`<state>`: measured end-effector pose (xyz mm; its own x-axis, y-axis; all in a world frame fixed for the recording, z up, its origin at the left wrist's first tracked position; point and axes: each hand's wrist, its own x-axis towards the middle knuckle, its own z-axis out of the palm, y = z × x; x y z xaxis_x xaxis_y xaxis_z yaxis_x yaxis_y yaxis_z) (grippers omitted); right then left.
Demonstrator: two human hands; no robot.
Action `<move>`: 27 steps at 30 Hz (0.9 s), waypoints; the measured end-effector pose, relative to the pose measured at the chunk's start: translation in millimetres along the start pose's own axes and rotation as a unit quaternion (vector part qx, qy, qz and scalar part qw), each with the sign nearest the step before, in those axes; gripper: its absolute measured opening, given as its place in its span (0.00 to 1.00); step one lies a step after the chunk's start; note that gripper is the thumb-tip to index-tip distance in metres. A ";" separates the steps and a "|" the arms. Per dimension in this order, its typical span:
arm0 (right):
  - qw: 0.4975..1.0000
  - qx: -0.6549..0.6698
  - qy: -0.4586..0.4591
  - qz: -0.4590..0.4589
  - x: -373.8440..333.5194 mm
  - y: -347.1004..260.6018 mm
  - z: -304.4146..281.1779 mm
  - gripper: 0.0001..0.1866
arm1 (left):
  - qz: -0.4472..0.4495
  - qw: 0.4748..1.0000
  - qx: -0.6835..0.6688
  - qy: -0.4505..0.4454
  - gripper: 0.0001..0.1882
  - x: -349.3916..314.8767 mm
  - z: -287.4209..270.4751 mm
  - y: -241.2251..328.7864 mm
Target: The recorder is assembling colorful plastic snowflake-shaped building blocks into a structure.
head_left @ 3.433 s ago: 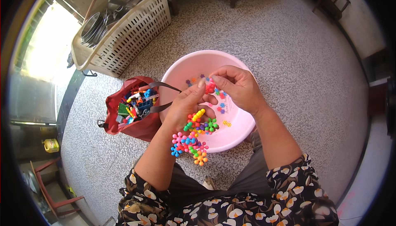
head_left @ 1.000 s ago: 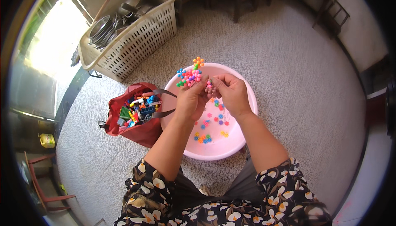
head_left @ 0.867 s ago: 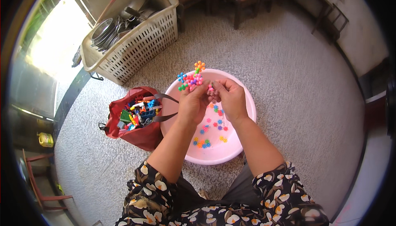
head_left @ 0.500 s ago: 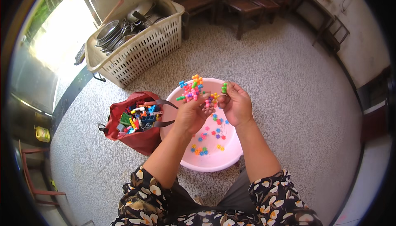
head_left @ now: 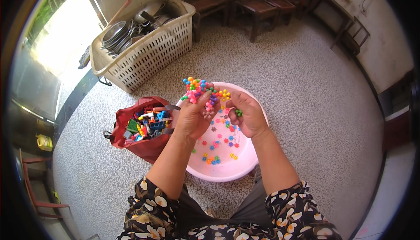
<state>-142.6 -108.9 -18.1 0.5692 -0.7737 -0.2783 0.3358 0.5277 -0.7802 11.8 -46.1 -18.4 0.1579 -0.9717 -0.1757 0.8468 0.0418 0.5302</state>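
Note:
My left hand (head_left: 195,114) is closed round a cluster of joined flower-shaped plastic pieces (head_left: 195,87) in orange, blue, pink, green, yellow and purple. Close by on the right, my right hand (head_left: 247,112) has its fingers curled on a green flower-shaped piece (head_left: 238,113). Thumb and forefinger point toward the yellow end of the cluster, and I cannot tell whether they touch it. Both hands are above a round pink basin (head_left: 218,178). Loose flower pieces (head_left: 211,160) in several colours lie scattered on its bottom, some of them joined.
Left of the basin stands a red bag (head_left: 151,150) full of mixed toy bricks. Behind it is a white plastic basket (head_left: 144,60) with pans and bowls. Wooden chairs (head_left: 258,5) line the far wall, and a yellow container (head_left: 44,142) is at the far left.
The cluster in my left hand has turned and shifted slightly left. My right hand has lowered a little, and the green piece has gone from its fingertips down into the curled fingers.

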 end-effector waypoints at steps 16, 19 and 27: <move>0.953 -0.294 -0.001 -0.077 -1.1 -6.2 5.1 0.10 | -0.064 0.991 0.110 -0.041 0.14 -0.8 -1.1 2.6; 0.949 -0.312 -0.011 -0.054 -4.1 -12.0 5.6 0.10 | -0.052 0.980 0.190 -0.006 0.14 -5.2 8.3 7.9; 0.923 -0.379 -0.070 0.000 -13.6 -25.2 2.8 0.10 | -0.106 0.974 0.196 -0.043 0.12 -4.5 -3.4 9.3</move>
<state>-156.7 -110.8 6.9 0.6781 -0.6932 -0.2440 -0.2544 0.0901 -0.9629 20.6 -40.5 -15.6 -0.0558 -0.9655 -0.2546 0.5936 -0.2371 0.7690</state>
